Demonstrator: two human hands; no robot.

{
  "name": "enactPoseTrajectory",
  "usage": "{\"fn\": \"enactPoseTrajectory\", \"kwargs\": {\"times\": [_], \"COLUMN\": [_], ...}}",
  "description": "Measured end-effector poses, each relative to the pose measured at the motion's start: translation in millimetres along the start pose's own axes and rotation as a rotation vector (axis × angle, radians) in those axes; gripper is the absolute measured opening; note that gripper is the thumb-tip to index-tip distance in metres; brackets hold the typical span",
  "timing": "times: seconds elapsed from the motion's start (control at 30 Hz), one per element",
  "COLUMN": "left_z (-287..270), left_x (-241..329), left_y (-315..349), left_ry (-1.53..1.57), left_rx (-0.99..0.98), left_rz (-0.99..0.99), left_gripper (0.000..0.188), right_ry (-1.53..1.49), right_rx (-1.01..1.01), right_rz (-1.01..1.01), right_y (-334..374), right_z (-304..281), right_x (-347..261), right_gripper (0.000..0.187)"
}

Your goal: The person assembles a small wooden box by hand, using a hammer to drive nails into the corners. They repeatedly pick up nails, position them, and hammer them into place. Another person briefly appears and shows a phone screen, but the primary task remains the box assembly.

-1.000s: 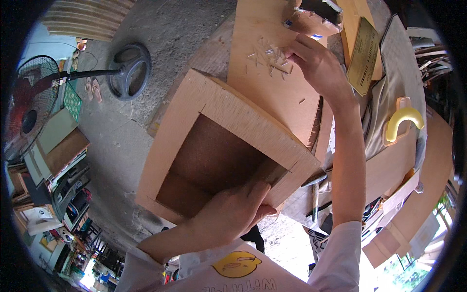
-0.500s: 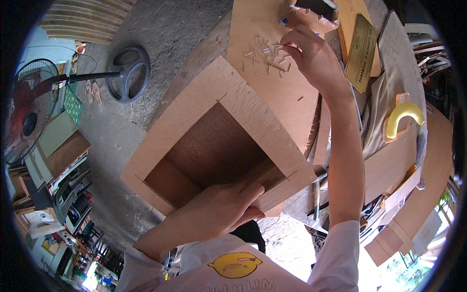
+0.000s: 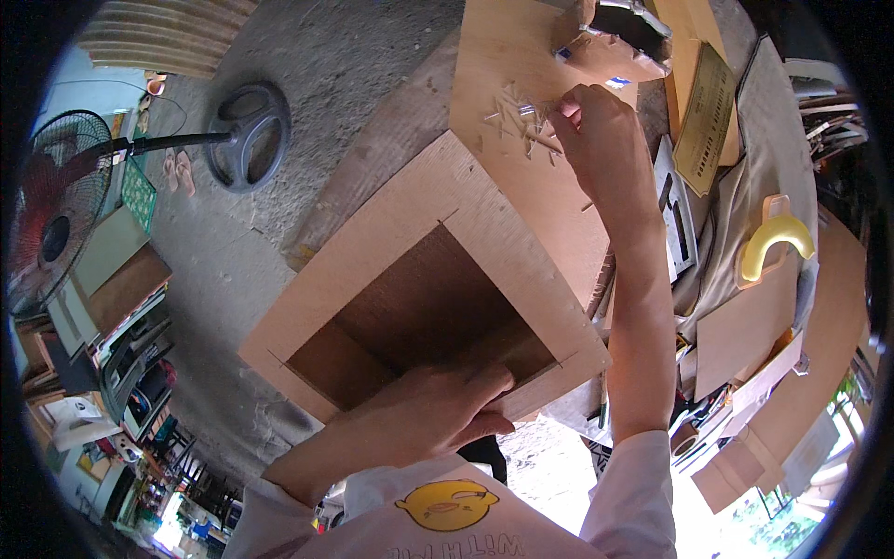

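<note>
A light plywood box-like frame (image 3: pixel 372 282) with a deep brown inner recess lies tilted before me. My left hand (image 3: pixel 445 402) is closed over its near rail, the thumb outside and the other fingers reaching into the opening, partly hidden. On the brown board beyond it lies a loose heap of small thin pale sticks (image 3: pixel 523 121), nail-like in shape. At the heap's right edge my right hand (image 3: pixel 596 130) is closed in a pinch. A short shiny piece shows by its fingertips, but I cannot tell whether it is held.
An open-topped taped cardboard box (image 3: pixel 610 51) stands just beyond my right hand. A gold plaque (image 3: pixel 705 121) and a yellow curved handle (image 3: pixel 775 244) lie to the right. On the left are a standing fan (image 3: pixel 58 224) with its round base, a pair of slippers and stacked boards.
The frame, heap and cardboard box sit slightly lower and farther right in view. My right hand is also lower, still pinching at the heap. My left hand keeps its hold on the frame.
</note>
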State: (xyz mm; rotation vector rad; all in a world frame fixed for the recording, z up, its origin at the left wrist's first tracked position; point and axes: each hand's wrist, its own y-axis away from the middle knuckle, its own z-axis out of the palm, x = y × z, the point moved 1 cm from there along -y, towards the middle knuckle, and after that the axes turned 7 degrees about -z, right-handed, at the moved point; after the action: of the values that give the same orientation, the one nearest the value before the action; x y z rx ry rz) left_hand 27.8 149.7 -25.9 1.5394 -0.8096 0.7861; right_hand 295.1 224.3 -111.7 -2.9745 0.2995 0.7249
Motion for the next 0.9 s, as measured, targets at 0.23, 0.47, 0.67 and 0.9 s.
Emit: {"fn": "enactPoseTrajectory", "kwargs": {"times": [0.23, 0.47, 0.67, 0.9], "left_z": [3, 9, 12, 68], "left_x": [-4, 0, 14, 37], "left_y": [1, 6, 22, 43], "left_ry": [-0.017, -0.029, -0.237, -0.077], "left_rx": [0.025, 0.096, 0.63, 0.898], "left_rz": [0.042, -0.1, 0.133, 0.386], "left_gripper": [0.034, 0.041, 0.042, 0.039], "right_ry": [0.024, -0.162, -0.538, -0.475], "right_rx": [0.0, 0.116, 0.288, 0.415], "right_rz": [-0.071, -0.162, -0.01, 0.095], "right_y": [-2, 6, 39, 225], "right_z": [7, 3, -27, -97], "right_x": [-1, 14, 25, -52], "right_gripper": [0.014, 0.016, 0.013, 0.009]}}
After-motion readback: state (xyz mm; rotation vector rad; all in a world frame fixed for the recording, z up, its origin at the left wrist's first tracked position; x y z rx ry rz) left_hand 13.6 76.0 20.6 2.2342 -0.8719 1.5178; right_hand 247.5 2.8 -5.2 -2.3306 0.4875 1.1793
